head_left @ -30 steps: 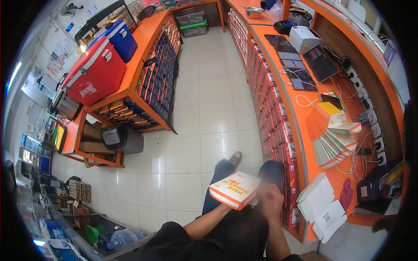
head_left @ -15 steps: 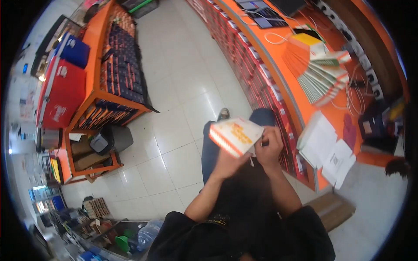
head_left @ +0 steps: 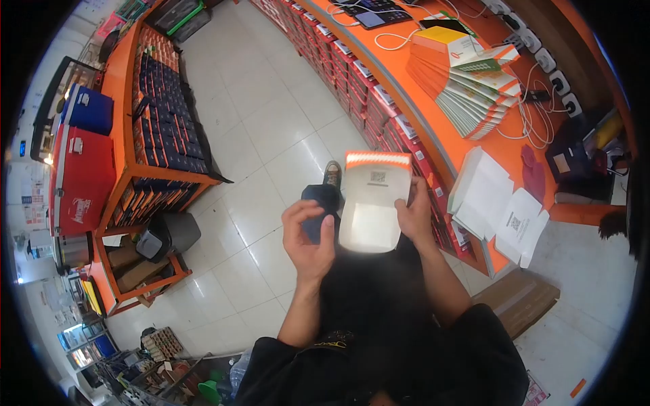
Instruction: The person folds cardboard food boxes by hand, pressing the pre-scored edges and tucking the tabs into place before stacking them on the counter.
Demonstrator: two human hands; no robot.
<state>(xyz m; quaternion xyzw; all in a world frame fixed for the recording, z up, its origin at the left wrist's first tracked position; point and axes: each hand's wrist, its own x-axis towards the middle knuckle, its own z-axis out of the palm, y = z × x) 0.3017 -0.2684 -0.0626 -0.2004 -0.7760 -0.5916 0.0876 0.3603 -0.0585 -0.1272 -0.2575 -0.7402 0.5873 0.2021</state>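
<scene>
My right hand [head_left: 416,213] grips the right edge of a white paper box [head_left: 372,203] with an orange band along its far edge and a small printed code. The box's pale face is turned up, above my lap. My left hand [head_left: 308,240] is just left of the box, apart from it, with its fingers spread and curved and nothing in them. On the orange counter [head_left: 406,74] to the right lie a fanned stack of folded cartons [head_left: 467,88] and some opened white cartons [head_left: 484,186].
Packed shelves [head_left: 166,115] stand at the left, with a red cooler [head_left: 84,176] and a blue one [head_left: 88,108]. A grey bin [head_left: 169,235] sits below. White cables and a tablet [head_left: 372,12] lie on the counter. A cardboard box [head_left: 518,301] rests on the floor at right.
The box has turned so its pale side with the code shows instead of the printed side. My left hand has let go and moved left; my right hand still holds it. The view has shifted slightly.
</scene>
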